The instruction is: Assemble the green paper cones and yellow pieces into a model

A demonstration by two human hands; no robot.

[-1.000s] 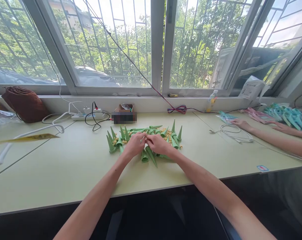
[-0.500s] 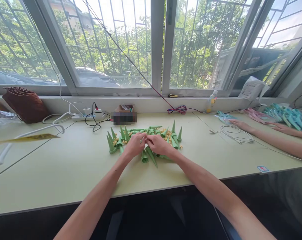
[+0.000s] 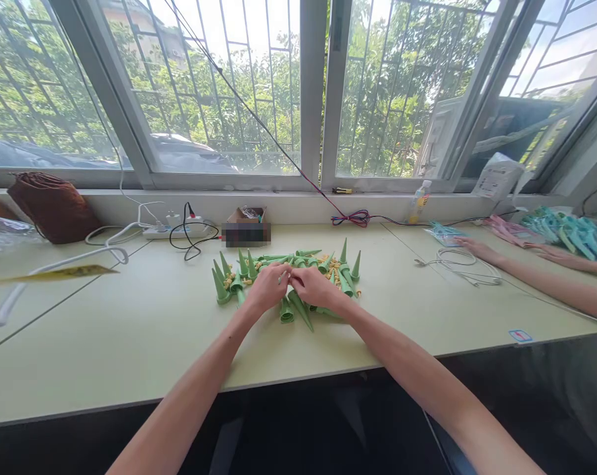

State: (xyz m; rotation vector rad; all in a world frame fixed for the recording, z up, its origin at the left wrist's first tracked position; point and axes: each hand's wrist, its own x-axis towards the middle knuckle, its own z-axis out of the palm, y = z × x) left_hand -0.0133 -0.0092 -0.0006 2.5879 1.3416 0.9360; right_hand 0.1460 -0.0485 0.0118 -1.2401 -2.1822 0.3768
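Note:
My left hand (image 3: 270,285) and my right hand (image 3: 312,284) meet over a pile of green plastic cone spikes, fingertips pinched together. A sliver of pale green shows at the left fingers; what the two hands hold is mostly hidden behind them. Just below the hands lie a hollow green cone (image 3: 287,311), its threaded open end facing me, and a long pointed green spike (image 3: 301,310). Several spikes stand upright at both sides, such as the left spike (image 3: 220,288) and the right spike (image 3: 356,265). Small tan pieces (image 3: 334,267) are scattered among them.
On the pale table (image 3: 169,343), a small box (image 3: 246,227) and a power strip (image 3: 179,229) sit at the back. A brown bag (image 3: 53,208) stands left. At right lie a coiled white cable (image 3: 469,265), another person's hands (image 3: 479,251) and blue-green packets (image 3: 568,231).
My hands stay pinched together in nearly the same spot. The view has shifted very slightly; the spikes and tan pieces look unmoved.

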